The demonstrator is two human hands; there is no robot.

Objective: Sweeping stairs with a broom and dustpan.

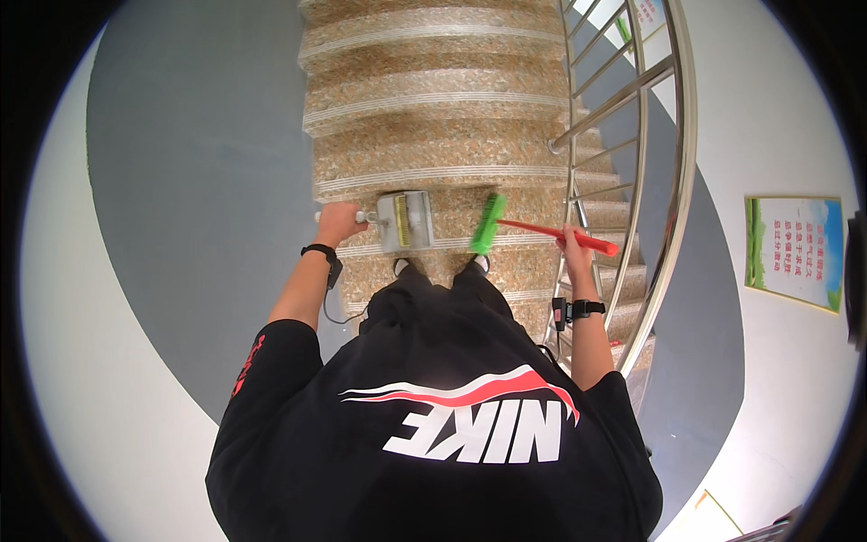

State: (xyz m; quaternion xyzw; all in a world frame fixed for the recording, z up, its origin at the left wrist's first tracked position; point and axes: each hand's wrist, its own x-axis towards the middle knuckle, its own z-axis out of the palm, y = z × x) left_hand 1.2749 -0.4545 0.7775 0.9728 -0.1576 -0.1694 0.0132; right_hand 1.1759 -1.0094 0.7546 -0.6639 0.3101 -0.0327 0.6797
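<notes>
My left hand (341, 223) is closed around the pale handle of a grey dustpan (418, 220), which has a strip of yellowish teeth across it. The dustpan is over a granite stair tread in front of my left foot. On the right, my right hand (577, 252) grips the red handle of a broom. Its green brush head (489, 223), a little blurred, is near the tread's edge just before my right foot, apart from the dustpan. Both wrists wear black straps with small devices and cables.
Speckled granite stairs (440, 142) with pale ribbed edge strips run ahead. A stainless steel railing (684, 135) curves along the right, with another flight beyond it. A grey-and-white wall (196, 156) stands at the left. A poster bearing writing (792, 254) hangs on the right wall.
</notes>
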